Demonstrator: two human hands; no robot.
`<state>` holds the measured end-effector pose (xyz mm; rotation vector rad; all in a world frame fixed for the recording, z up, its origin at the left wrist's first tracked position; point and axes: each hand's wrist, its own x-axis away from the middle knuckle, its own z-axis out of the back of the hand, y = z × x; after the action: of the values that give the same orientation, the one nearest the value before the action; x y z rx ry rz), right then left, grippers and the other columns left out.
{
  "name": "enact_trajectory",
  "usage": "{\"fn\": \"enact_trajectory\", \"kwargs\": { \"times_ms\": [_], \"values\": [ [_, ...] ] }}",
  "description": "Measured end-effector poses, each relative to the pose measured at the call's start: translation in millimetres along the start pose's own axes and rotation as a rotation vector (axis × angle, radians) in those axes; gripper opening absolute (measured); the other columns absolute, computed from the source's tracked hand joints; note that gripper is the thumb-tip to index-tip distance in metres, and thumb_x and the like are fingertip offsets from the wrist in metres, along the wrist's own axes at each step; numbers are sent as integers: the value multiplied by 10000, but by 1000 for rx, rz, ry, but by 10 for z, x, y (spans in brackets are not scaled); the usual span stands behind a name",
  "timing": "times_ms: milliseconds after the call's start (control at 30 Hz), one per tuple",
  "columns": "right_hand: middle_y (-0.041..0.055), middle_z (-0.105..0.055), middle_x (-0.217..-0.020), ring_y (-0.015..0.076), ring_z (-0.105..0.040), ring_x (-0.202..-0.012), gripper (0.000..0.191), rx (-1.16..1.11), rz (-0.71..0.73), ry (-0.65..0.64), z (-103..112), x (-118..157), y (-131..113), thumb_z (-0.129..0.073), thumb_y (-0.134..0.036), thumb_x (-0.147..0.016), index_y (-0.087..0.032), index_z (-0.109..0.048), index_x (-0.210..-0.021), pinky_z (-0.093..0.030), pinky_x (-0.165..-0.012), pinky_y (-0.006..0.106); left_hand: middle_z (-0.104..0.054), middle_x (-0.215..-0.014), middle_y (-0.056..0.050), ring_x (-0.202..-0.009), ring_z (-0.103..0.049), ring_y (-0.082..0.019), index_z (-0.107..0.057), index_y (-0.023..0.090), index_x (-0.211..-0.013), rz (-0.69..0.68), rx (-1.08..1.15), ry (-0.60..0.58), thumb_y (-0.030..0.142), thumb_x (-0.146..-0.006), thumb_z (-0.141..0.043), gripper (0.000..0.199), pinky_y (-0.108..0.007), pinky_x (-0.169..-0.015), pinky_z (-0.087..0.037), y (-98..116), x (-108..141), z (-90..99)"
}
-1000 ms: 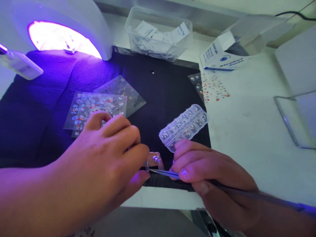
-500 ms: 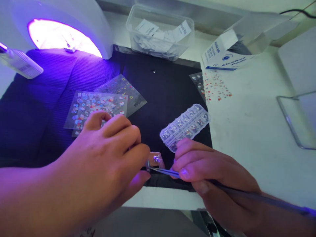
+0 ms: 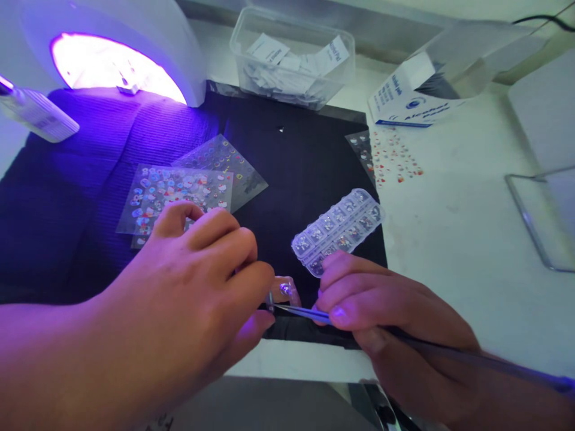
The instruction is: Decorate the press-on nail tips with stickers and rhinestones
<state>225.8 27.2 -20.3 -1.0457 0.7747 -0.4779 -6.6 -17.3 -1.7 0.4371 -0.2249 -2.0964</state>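
My left hand (image 3: 202, 281) is closed at the lower centre, thumb and index finger at a small clear piece (image 3: 270, 302). Just right of those fingertips shows a pinkish, see-through-edged item (image 3: 284, 290) with a shiny stone on it; what it is stays unclear. My right hand (image 3: 381, 305) pinches slim metal tweezers (image 3: 305, 312), whose tips point left and meet the small clear piece. A clear compartment case (image 3: 338, 230) with tiny gems lies just above my right fingers. Sticker sheets (image 3: 179, 194) lie partly beneath my left knuckles.
A glowing lamp (image 3: 179, 48) stands at the back left, beside a white bottle (image 3: 45, 117). Behind the black mat (image 3: 296, 167) are a clear tub (image 3: 291, 72) of alcohol pads and an open box (image 3: 411, 99). A metal frame (image 3: 527, 224) is at the right.
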Motion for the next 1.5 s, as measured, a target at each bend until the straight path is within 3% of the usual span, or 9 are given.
{"fn": "enact_trajectory", "kwargs": {
  "times_ms": [400,667,867,1033,1233,1500],
  "values": [
    [46,-722,-789,186,-664,-756,199,33,33,-15,16,-7,8,-515,-102,-932,-206,-675,-989,-573,-731,368,-618,-785,-8,-823,-566,-271,-692,236,-866,6,-9,-16,309,-896,-608,116,-498,-789,-352,-6,4,12],
    [41,-719,-796,171,-660,-776,194,55,40,-29,13,-19,11,-517,-76,-931,-194,-663,-977,-568,-745,342,-605,-849,-22,-869,-538,-282,-673,231,-937,12,49,-15,273,-930,-581,101,-534,-813,-354,18,46,59],
    [39,-720,-789,172,-655,-747,164,50,54,-69,51,-37,22,-520,-132,-944,-204,-662,-985,-570,-771,363,-576,-846,2,-860,-502,-211,-687,214,-878,-147,143,-3,195,-951,-567,141,-478,-829,-361,17,93,59],
    [48,-711,-779,176,-652,-756,167,49,59,-72,50,-41,12,-517,-119,-936,-187,-662,-979,-560,-791,374,-555,-806,-2,-813,-483,-202,-690,200,-877,-139,163,-16,121,-934,-536,182,-460,-775,-345,11,88,61],
    [42,-676,-783,185,-616,-743,154,-152,-35,52,24,-16,53,-577,-229,-950,-213,-716,-1015,-524,-728,380,-580,-844,-26,-823,-489,-215,-664,168,-948,-162,191,-17,169,-942,-557,108,-453,-755,-340,-24,37,78],
    [14,-679,-663,168,-627,-657,138,-381,-179,287,31,-78,91,-663,-293,-918,-213,-773,-894,-486,-634,327,-597,-871,-33,-852,-492,-216,-694,185,-961,-151,162,-46,125,-970,-491,212,-431,-753,-323,3,-2,44]
  ]
}}
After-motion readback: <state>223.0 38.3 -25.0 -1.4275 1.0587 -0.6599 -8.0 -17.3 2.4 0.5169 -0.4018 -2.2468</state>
